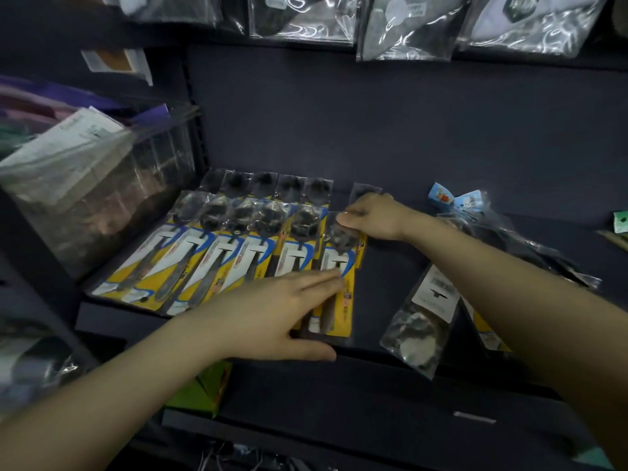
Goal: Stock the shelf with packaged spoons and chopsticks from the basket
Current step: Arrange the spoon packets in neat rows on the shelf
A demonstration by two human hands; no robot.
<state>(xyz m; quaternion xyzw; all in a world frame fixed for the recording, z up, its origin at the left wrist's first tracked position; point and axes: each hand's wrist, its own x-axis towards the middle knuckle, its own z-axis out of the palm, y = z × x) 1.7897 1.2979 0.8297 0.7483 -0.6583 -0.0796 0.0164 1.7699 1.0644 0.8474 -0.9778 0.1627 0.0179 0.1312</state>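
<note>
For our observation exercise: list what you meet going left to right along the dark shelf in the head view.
Row of yellow-carded spoon packs → left hand pressing the end pack → right hand pinching its top → loose clear pack → blue-tagged packets.

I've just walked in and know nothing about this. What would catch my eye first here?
Probably the row of yellow-carded spoon packs lined up at the left of the dark shelf. Both bare hands work on the newest spoon pack at the row's right end: the right hand pinches its top, the left hand lies flat across its lower part. Loose cellophane packs lie farther right.
</note>
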